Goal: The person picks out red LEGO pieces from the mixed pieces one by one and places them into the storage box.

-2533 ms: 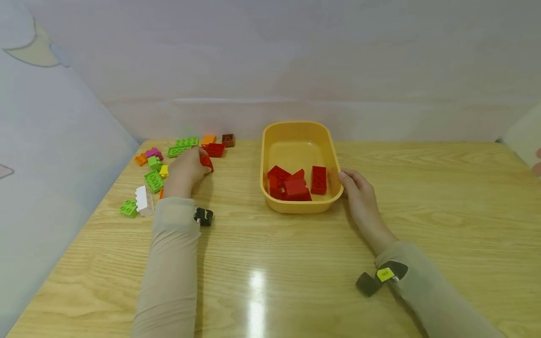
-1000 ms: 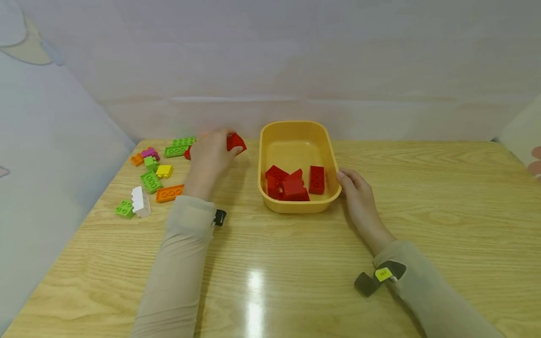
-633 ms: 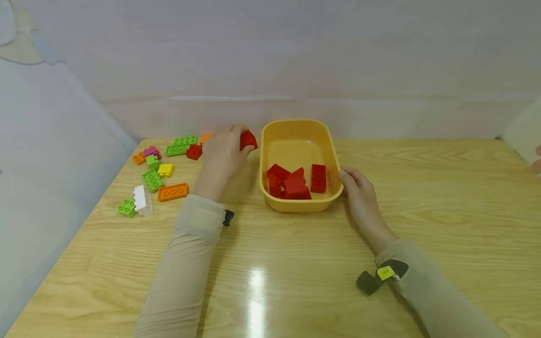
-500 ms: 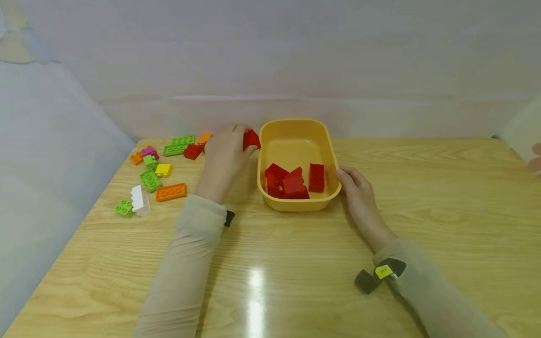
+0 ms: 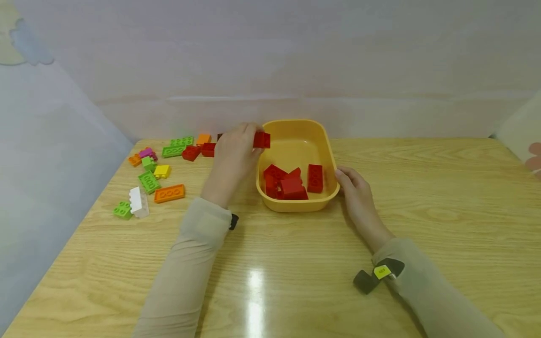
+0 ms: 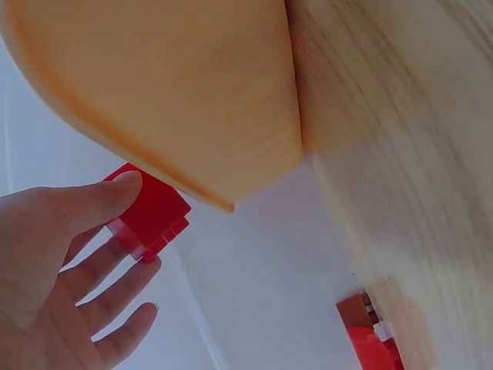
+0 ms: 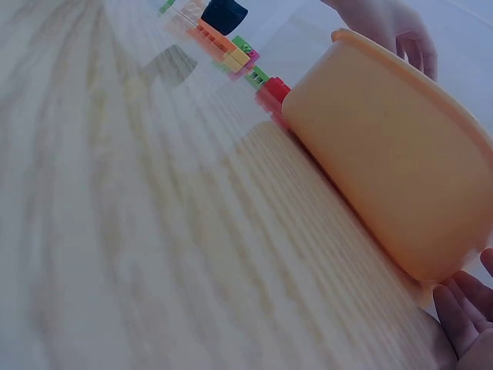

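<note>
In the head view, my left hand (image 5: 235,157) pinches a red toy building brick (image 5: 262,140) over the left rim of a yellow plastic bin (image 5: 296,205). The left wrist view shows this red brick (image 6: 152,214) between thumb and fingers, close against the bin's rim (image 6: 192,197). Several red bricks (image 5: 315,178) lie in the bin's near half. My right hand (image 5: 359,199) rests against the bin's right side, its thumb at the rim; in the right wrist view, the fingers (image 7: 462,304) touch the outer wall near a lower corner.
On the wooden table's left lie loose bricks: red (image 5: 191,152), orange (image 5: 170,193), yellow (image 5: 162,172), white (image 5: 138,202), green (image 5: 123,210) and pink (image 5: 148,152). Another red brick (image 5: 208,149) is partly behind my left hand. A wall (image 5: 380,70) stands behind the table.
My left hand has picked up the red brick from the pile at left and carried it right to the bin's rim. My right hand stays at the bin's side.
</note>
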Action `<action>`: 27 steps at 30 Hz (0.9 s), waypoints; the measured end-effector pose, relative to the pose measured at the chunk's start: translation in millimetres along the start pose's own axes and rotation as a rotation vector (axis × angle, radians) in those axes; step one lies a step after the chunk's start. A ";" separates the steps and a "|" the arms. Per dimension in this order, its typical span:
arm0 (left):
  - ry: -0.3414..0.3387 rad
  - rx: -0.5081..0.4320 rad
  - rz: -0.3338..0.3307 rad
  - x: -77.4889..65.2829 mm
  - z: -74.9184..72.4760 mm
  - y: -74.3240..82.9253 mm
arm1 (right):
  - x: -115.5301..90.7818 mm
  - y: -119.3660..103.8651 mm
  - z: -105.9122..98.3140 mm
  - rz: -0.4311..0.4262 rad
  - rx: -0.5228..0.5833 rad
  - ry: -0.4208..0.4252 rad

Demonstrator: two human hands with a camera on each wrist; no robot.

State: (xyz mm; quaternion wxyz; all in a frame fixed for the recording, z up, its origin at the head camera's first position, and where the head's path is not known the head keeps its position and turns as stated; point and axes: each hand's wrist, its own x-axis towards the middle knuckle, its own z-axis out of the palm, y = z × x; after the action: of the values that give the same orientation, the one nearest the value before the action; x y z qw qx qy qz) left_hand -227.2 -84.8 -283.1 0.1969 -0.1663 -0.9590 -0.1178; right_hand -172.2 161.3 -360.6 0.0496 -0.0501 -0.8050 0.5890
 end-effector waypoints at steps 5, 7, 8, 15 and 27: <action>0.026 0.024 0.068 -1.2 5.2 4.4 | -0.1 0.4 0.4 0.005 0.006 0.000; 0.022 0.016 0.093 -1.6 7.4 5.9 | -0.1 0.5 0.5 -0.001 0.010 -0.002; 0.013 0.009 0.103 -1.8 8.4 6.7 | -0.2 0.5 0.5 -0.003 0.011 -0.003; -0.008 -0.031 0.158 -2.9 13.9 12.1 | -1.7 0.0 0.6 -0.012 0.020 -0.003; -0.068 0.022 0.122 -5.7 21.0 18.9 | -3.1 -0.3 0.5 -0.023 0.019 -0.004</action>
State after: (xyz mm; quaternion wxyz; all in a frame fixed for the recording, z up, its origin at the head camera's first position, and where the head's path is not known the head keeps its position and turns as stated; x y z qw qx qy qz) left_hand -222.4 -62.9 -301.3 0.1728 -0.2262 -0.9545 -0.0892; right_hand -169.2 160.3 -360.5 0.0555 -0.0391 -0.8001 0.5960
